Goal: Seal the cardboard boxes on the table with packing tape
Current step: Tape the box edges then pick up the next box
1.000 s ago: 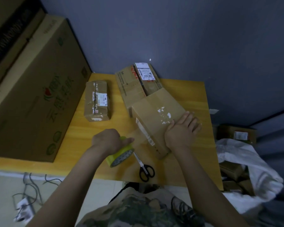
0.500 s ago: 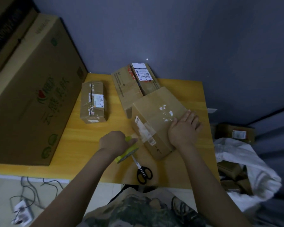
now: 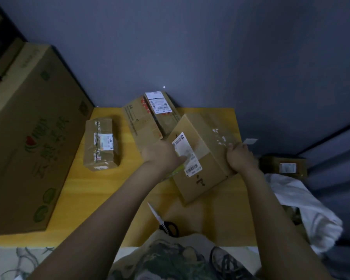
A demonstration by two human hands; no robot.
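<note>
On table [image 3: 210,219], closed box [image 3: 208,158] tilted; right hand [image 3: 240,158] fingers [image 3: 233,146] clasp its edge, left hand [image 3: 162,156] grips tape roll [image 3: 175,171].

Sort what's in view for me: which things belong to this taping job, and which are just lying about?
Job: brown cardboard box with white label; yellow-green tape roll in the left hand; black-handled scissors; small taped brown box; flat labelled brown box at the back.
Lying about: large printed carton, left; white cloth, right; shadowed brown box off the yellow table.
</note>
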